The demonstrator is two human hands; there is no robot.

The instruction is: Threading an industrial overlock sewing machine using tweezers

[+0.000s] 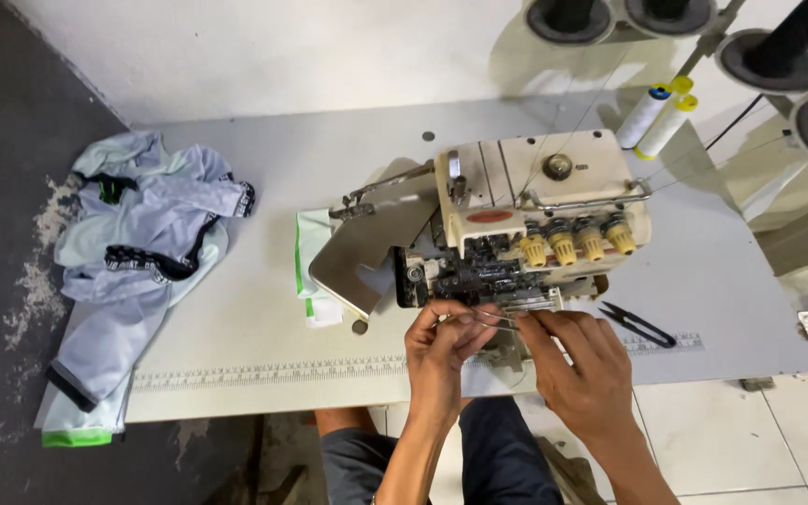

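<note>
Fingertips [479, 318] of both hands are pinching thin thread together just in front of the overlock machine [526, 224], snips [642, 324] lying beside it.

My white worktable [264, 327] carries the cream overlock sewing machine [535, 220]; left of it pale grey garments [142, 243], right black thread snips [642, 324].

Both hands, left hand [443, 348] and right hand [580, 367], pinch thread at the front of a cream overlock sewing machine [526, 220], black snips [642, 324] just beside it
</note>
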